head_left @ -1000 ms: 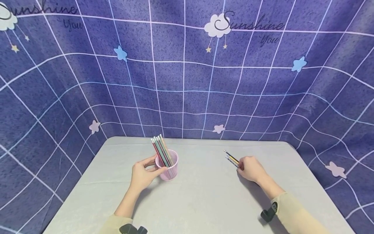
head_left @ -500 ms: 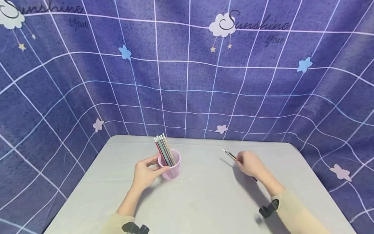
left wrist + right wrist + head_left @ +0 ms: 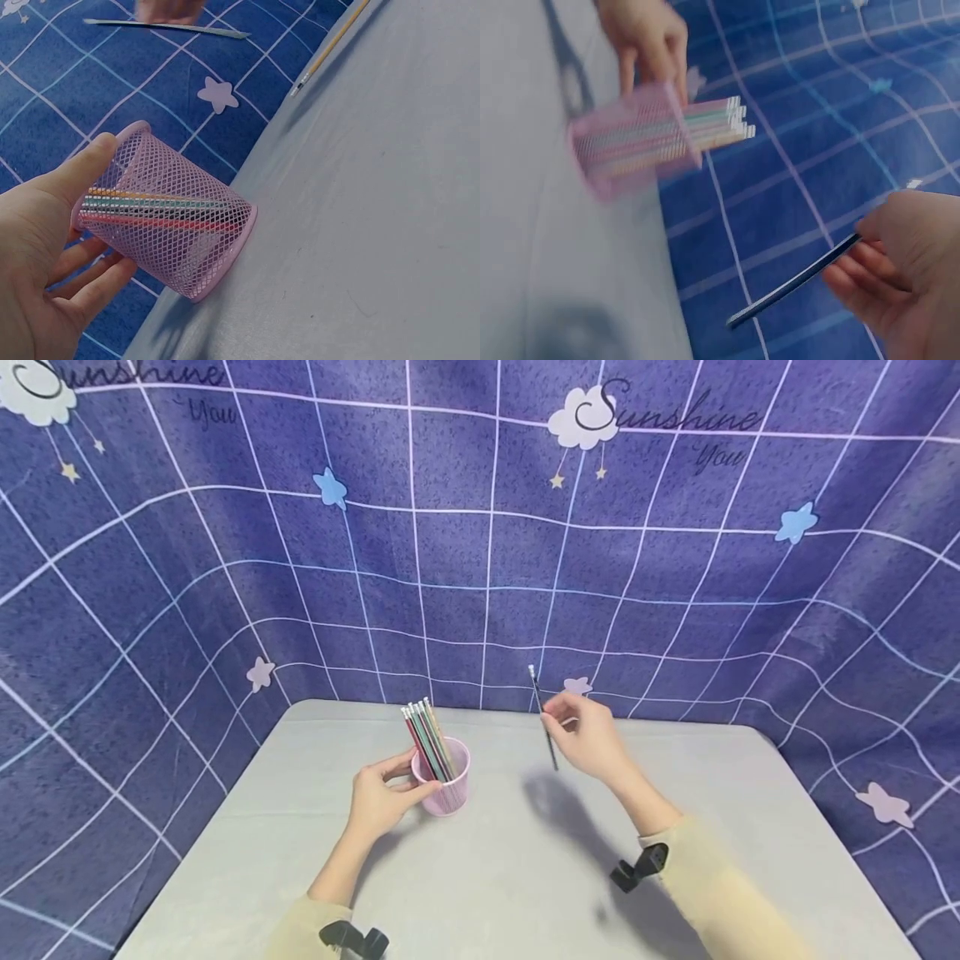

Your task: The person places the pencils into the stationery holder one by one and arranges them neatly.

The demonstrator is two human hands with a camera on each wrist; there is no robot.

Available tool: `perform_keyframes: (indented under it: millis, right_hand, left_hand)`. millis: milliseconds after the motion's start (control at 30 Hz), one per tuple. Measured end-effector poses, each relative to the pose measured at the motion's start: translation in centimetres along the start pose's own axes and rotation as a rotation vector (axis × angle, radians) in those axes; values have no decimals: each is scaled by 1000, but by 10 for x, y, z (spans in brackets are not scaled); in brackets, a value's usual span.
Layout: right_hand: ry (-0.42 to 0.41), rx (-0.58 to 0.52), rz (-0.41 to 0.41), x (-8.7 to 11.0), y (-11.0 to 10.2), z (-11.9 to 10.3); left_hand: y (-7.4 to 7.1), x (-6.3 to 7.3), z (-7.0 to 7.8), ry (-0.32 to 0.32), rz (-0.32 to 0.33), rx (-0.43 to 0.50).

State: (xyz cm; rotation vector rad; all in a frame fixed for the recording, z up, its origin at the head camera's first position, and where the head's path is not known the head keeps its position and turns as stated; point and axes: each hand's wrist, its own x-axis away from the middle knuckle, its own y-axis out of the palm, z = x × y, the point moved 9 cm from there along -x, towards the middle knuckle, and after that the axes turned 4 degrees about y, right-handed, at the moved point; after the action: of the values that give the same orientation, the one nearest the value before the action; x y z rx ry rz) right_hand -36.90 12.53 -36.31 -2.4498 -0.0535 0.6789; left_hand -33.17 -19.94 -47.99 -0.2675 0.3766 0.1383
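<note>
A pink mesh pencil cup (image 3: 447, 789) stands on the table with several pencils (image 3: 427, 739) leaning in it, white eraser ends up. My left hand (image 3: 378, 802) holds the cup, thumb by the rim on one side and fingers along the other in the left wrist view. To the right, above the table, my right hand (image 3: 588, 735) pinches a dark pencil (image 3: 791, 289) between thumb and fingers. That pencil stands nearly upright in the head view, its white end on top. The left wrist view also has a yellow pencil (image 3: 334, 49) at the table; I cannot find it in the head view.
The table (image 3: 480, 877) has a pale grey cover. A blue grid-patterned curtain (image 3: 480, 560) with stars hangs behind it and along both sides. Dark wrist cameras (image 3: 637, 867) sit at both sleeves.
My right hand has lifted from the pencils on the table and moved left and up with the dark pencil, which has swung from slanted to nearly upright. My left hand stays on the cup.
</note>
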Motion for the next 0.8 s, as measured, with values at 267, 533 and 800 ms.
perform_keyframes:
  millis: [267, 533, 800]
  right_hand:
    - [-78, -256, 80, -17, 35, -52]
    - [-83, -274, 10, -29, 81, -70]
    - [-98, -169, -111, -27, 124, -64]
  left_hand:
    - [-1, 1, 0, -3, -2, -8]
    - [-1, 2, 5, 8, 8, -12]
    - [1, 5, 21, 9, 12, -42]
